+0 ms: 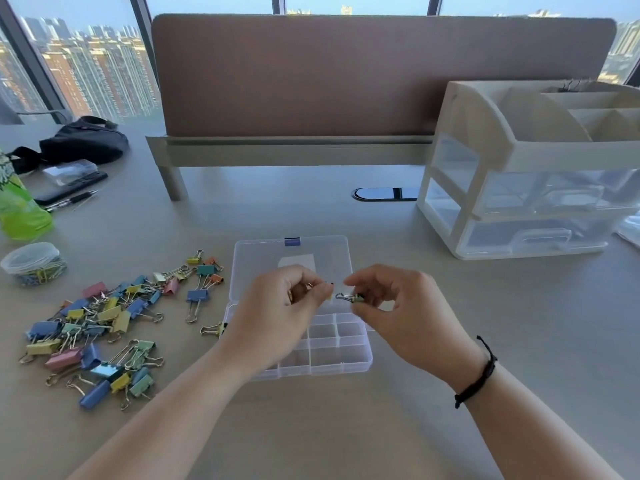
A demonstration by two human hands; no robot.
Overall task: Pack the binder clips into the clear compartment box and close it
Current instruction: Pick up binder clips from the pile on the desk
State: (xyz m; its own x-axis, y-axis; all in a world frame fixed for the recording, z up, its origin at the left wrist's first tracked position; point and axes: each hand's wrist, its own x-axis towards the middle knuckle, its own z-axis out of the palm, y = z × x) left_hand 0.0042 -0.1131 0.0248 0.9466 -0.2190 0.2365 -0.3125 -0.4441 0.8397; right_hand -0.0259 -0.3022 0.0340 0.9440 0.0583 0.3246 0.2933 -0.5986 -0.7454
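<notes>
So we're holding both hands up over the clear compartment box (341, 353), which is lying open on the desk (346, 427) with its lid (290, 263) flipped back toward 12 o'clock and the blue latch (292, 241) at the far edge. Our right hand (412, 317) is pinching a small binder clip (350, 298) between thumb and fingertips, wire loop pointing to 9 o'clock. Our left hand (277, 313) is curled tight around something small and golden, probably more clips, but we can't tell exactly what since the fingers are hiding it. The visible compartments are looking bare. The big pile of binder clips (104, 327) in blue, yellow, pink and green is sitting at 9 o'clock from the box, with one stray yellow clip (212, 329) just beside the box's left edge. Further out toward 10 o'clock we're seeing a round tub of paper clips (33, 263) and a green bottle (19, 209), and a drawer organizer (533, 174) at 2 o'clock
</notes>
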